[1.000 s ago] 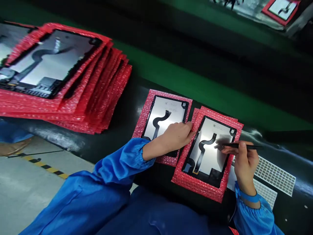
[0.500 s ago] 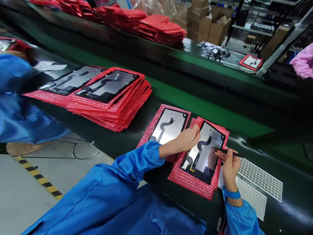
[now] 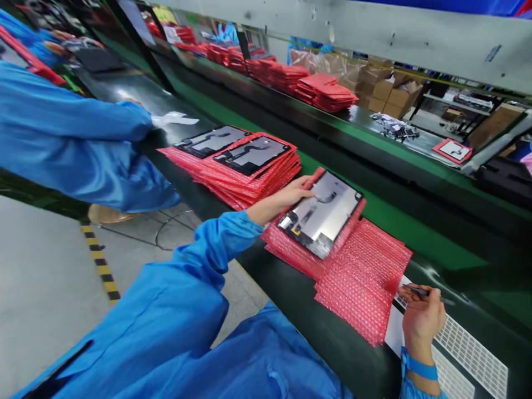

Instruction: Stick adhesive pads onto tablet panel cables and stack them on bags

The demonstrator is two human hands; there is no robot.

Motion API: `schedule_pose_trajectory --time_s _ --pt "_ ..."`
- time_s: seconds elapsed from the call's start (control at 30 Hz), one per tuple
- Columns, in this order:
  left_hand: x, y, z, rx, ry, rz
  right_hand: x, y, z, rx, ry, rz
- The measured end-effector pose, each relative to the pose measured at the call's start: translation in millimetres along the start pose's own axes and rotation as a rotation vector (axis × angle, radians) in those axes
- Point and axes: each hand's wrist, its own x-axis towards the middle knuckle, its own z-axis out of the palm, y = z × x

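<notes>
My left hand (image 3: 296, 194) is closed on the upper left edge of a tablet display panel (image 3: 338, 208) and the red bubble-wrap pouch under it. The panel lies silver back up, with a dark curved flex cable, over other red pouches; whether it rests on them or is slightly raised I cannot tell. My right hand (image 3: 423, 317), blue band at the wrist, pinches slim black tweezers (image 3: 420, 290) over the white grid sheets. Between the hands lies a pile of red bubble-wrap pouches (image 3: 366, 277) with no panel on top.
Left of my hands stands a stack of red pouches (image 3: 266, 185) topped by two panels. White grid sheets (image 3: 474, 346) lie at the right. Beyond the green strip, a shelf holds red pouch stacks (image 3: 326, 91) and dark parts (image 3: 394, 126). A co-worker's blue sleeve (image 3: 75, 111) is at left.
My left hand has carried the display panel and its pouch leftward over the neighbouring one, uncovering the red pouches. My right hand has moved away from the panel, still with the tweezers. The view has shifted.
</notes>
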Motion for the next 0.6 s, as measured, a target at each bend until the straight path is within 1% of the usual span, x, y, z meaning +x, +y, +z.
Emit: schedule_pose_trajectory --time_s 0.07,0.1,0.13,0.2,0.27,0.33,0.43,0.5,0.53,0.6 --pt "7 -6 -38.5 -0.047 0.087 -0.075 0 -3 4 0.007 -0.021 0.018" --pt "8 -12 -52.9 -0.062 0.124 -0.108 -2 -6 8 0.006 -0.044 0.045" --pt "8 -19 -64.1 -0.072 0.155 -0.139 -4 -9 13 0.000 -0.074 0.083" --pt "6 -35 -77.9 -0.081 0.201 -0.201 -12 -17 29 -0.027 -0.159 0.188" --pt "4 -51 -82.7 -0.078 0.237 -0.254 -22 -26 52 -0.068 -0.273 0.306" --pt "2 -67 -81.9 -0.075 0.261 -0.285 -33 -29 83 -0.116 -0.398 0.418" --pt "-2 -84 -77.2 -0.081 0.266 -0.303 -44 -20 134 -0.257 -0.591 0.603" --pt "-5 -93 -74.5 -0.089 0.264 -0.306 -46 -6 162 -0.332 -0.626 0.665" --pt "-7 -97 -73.5 -0.093 0.267 -0.305 -46 2 173 -0.363 -0.627 0.683" --pt "-10 -102 -72.4 -0.099 0.272 -0.301 -44 15 188 -0.409 -0.616 0.703"
